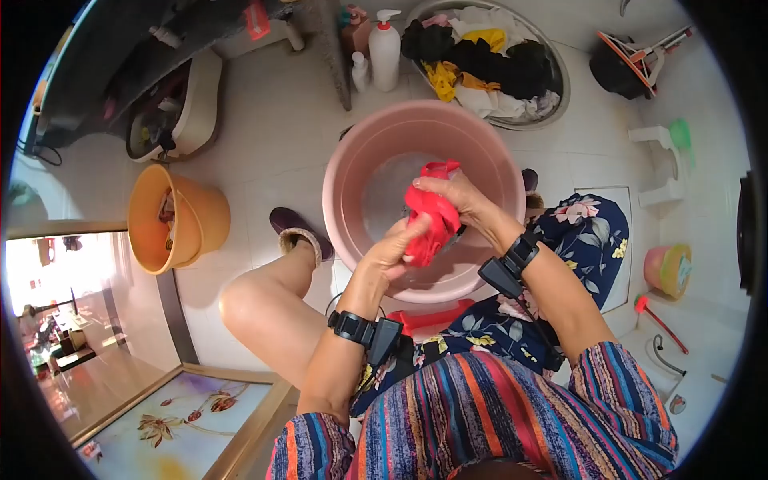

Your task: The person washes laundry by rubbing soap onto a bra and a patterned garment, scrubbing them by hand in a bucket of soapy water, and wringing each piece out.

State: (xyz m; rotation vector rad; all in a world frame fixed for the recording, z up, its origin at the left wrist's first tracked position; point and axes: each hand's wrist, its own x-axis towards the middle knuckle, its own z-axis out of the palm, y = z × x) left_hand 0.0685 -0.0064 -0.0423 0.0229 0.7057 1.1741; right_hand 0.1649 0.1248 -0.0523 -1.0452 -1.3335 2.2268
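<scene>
A bunched red cloth (436,228) is held between my two hands over the large pink basin (342,188). My left hand (394,248) is closed on the cloth's lower left part. From the upper right, my right hand (454,194) grips its upper part, fingers wrapped round it. Some shallow water (384,196) shows at the bottom of the basin, left of the cloth. The far sides of the fingers are partly hidden by the cloth.
A metal basin (562,96) of mixed clothes stands beyond the pink one, beside a white pump bottle (386,56). An orange bucket (210,224) is at left. A dustpan (624,68) lies at upper right, a red-headed brush (662,324) at right.
</scene>
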